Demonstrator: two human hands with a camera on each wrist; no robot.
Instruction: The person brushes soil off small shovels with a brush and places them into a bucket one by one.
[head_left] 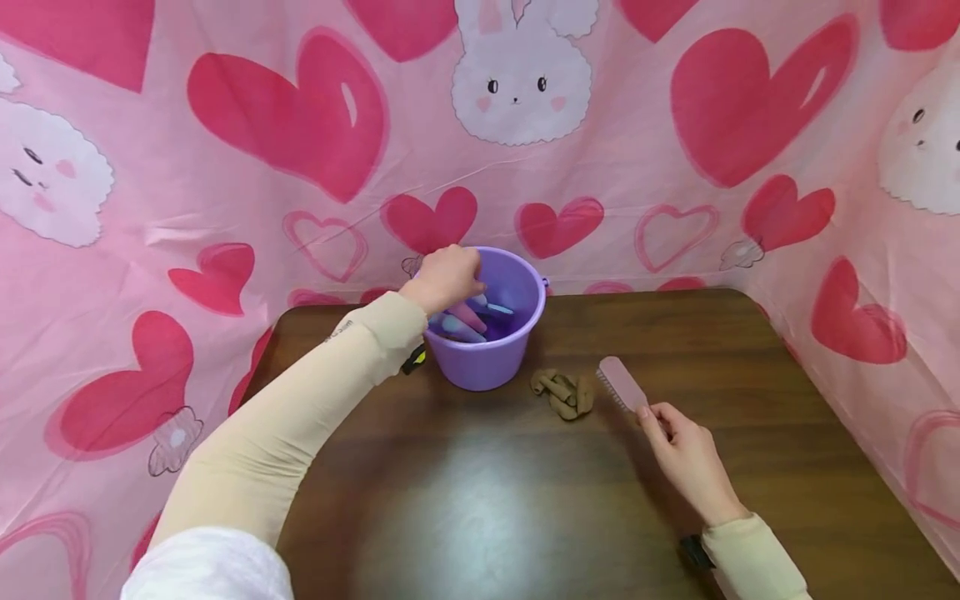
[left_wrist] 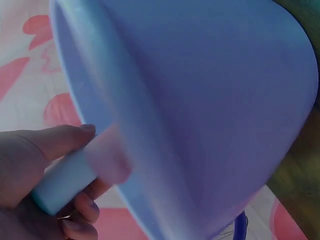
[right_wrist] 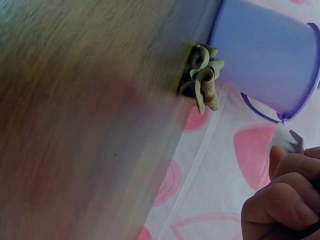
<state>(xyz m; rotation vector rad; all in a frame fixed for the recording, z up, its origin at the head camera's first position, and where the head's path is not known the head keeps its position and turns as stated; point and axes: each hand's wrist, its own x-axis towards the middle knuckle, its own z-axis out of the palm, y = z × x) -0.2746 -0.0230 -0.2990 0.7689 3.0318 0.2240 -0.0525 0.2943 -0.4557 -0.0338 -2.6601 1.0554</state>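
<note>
A purple bucket [head_left: 480, 367] stands near the back of the table. Above its near-left rim, my left hand [head_left: 446, 279] reaches in. In the left wrist view that hand [left_wrist: 55, 170] grips a pale cylinder with a pink end [left_wrist: 107, 155], whose exact kind is unclear. Inside the bucket lie pale blue objects [head_left: 461, 329], partly hidden by the hand and rim. My right hand [head_left: 690, 458] holds a pink hairbrush [head_left: 622, 383] by its handle, bristles facing left, over the table. A matte brown looped piece [head_left: 562, 393] lies between bucket and brush.
The dark wooden table [head_left: 480, 483] reaches back to a pink cloth [head_left: 660, 150] printed with hearts and rabbits, which hangs behind and at both sides. Along the bucket's side hangs its purple handle [right_wrist: 257, 110].
</note>
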